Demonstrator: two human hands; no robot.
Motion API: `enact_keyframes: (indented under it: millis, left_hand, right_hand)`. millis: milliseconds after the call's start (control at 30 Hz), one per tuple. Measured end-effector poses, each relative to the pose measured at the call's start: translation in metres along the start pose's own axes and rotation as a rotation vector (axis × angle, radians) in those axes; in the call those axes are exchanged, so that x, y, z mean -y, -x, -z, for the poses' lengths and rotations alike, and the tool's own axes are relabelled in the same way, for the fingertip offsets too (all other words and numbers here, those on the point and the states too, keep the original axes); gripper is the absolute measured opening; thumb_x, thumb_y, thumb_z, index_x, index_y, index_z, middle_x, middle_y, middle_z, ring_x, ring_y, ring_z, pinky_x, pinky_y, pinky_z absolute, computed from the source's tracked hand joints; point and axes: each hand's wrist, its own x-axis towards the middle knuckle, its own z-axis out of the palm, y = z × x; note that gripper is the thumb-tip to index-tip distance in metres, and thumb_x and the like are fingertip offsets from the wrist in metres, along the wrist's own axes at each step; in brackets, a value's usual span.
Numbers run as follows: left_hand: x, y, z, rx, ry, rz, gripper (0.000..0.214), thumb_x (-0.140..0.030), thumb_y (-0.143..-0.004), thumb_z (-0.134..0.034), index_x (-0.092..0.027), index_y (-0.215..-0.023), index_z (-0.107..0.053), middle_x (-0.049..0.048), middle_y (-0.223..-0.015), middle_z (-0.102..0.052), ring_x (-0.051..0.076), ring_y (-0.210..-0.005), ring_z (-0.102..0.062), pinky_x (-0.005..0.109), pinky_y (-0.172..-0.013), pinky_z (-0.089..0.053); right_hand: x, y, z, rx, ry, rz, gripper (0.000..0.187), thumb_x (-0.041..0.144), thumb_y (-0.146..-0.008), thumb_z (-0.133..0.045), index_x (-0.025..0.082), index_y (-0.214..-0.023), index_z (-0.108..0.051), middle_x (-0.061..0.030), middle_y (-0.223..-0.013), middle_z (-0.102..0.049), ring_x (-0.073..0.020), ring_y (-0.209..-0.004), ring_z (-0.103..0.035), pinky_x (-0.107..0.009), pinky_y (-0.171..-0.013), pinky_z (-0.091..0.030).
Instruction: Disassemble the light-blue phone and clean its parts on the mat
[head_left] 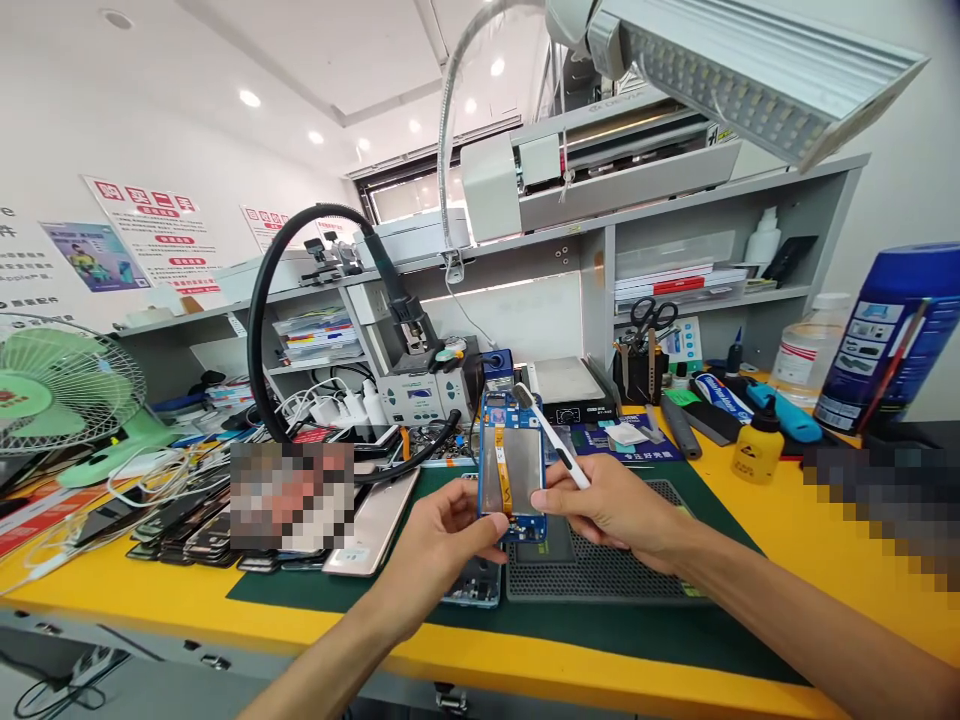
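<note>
My left hand (457, 525) grips the lower left edge of a blue phone frame (523, 465), tilted up toward me. An orange flex cable (502, 470) runs down its bare metal middle. My right hand (611, 505) is closed around a white toothbrush (559, 440) with a dark head, which is over the top of the frame; I cannot tell if the bristles touch it. My right fingers are at the frame's right edge. Below my left hand, another opened phone (474, 585) lies on the green mat (600, 635), partly hidden by the hand and frame.
A grey perforated pad (600, 580) lies under my right hand. Several phones (375, 525) are piled on the left near a hot-air station (420, 398) with a black hose. To the right stand a yellow bottle (757, 447) and a blue can (889, 340). A lamp (765, 85) hangs overhead.
</note>
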Motion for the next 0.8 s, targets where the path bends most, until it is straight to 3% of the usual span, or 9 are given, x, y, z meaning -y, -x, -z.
enact_keyframes:
  millis: [167,400,567,700,800]
  left_hand:
    - [-0.002,-0.003,-0.005,0.004,0.110,0.104,0.032,-0.042,-0.083,-0.075,-0.014,-0.097,-0.069,0.0036,-0.088,-0.067,0.014,-0.071,-0.062,0.027,-0.063,-0.059]
    - [-0.008,-0.002,-0.003,0.027,0.162,0.175,0.034,-0.039,-0.083,-0.074,-0.015,-0.107,-0.072,0.0088,-0.104,-0.071,0.020,-0.087,-0.061,0.028,-0.064,-0.056]
    - [-0.007,-0.006,-0.001,-0.009,0.181,0.178,0.031,-0.035,-0.081,-0.076,-0.016,-0.105,-0.072,0.0059,-0.099,-0.075,0.019,-0.090,-0.065,0.027,-0.078,-0.052]
    - [-0.011,-0.014,0.014,-0.022,0.175,0.211,0.035,-0.035,-0.080,-0.076,-0.016,-0.109,-0.072,0.0068,-0.097,-0.076,0.018,-0.086,-0.067,0.027,-0.077,-0.051]
    - [-0.013,-0.016,0.033,-0.023,0.116,0.288,0.034,-0.033,-0.078,-0.077,-0.013,-0.105,-0.073,0.0085,-0.093,-0.075,0.018,-0.078,-0.067,0.027,-0.068,-0.053]
  right_hand:
    - [0.002,0.001,-0.001,0.028,0.022,0.028,0.030,0.039,-0.079,-0.081,0.018,-0.082,-0.060,0.0109,-0.042,-0.045,-0.0049,-0.039,-0.031,-0.020,-0.039,-0.021]
    - [0.005,0.001,-0.001,0.084,0.046,0.043,0.029,0.040,-0.079,-0.080,0.016,-0.081,-0.066,0.0097,-0.044,-0.045,-0.0062,-0.041,-0.032,-0.022,-0.041,-0.024]
    - [0.004,0.001,-0.003,0.081,0.059,0.022,0.031,0.039,-0.074,-0.085,0.015,-0.084,-0.069,0.0079,-0.050,-0.049,-0.0055,-0.042,-0.033,-0.021,-0.040,-0.025]
    - [0.003,0.000,0.001,-0.008,0.081,0.014,0.036,0.048,-0.082,-0.077,0.015,-0.097,-0.071,0.0063,-0.047,-0.050,-0.0065,-0.040,-0.033,-0.021,-0.037,-0.019]
    - [0.004,-0.002,0.010,-0.114,0.065,0.017,0.038,0.052,-0.088,-0.070,0.016,-0.100,-0.071,0.0046,-0.050,-0.053,-0.0062,-0.040,-0.031,-0.021,-0.035,-0.018]
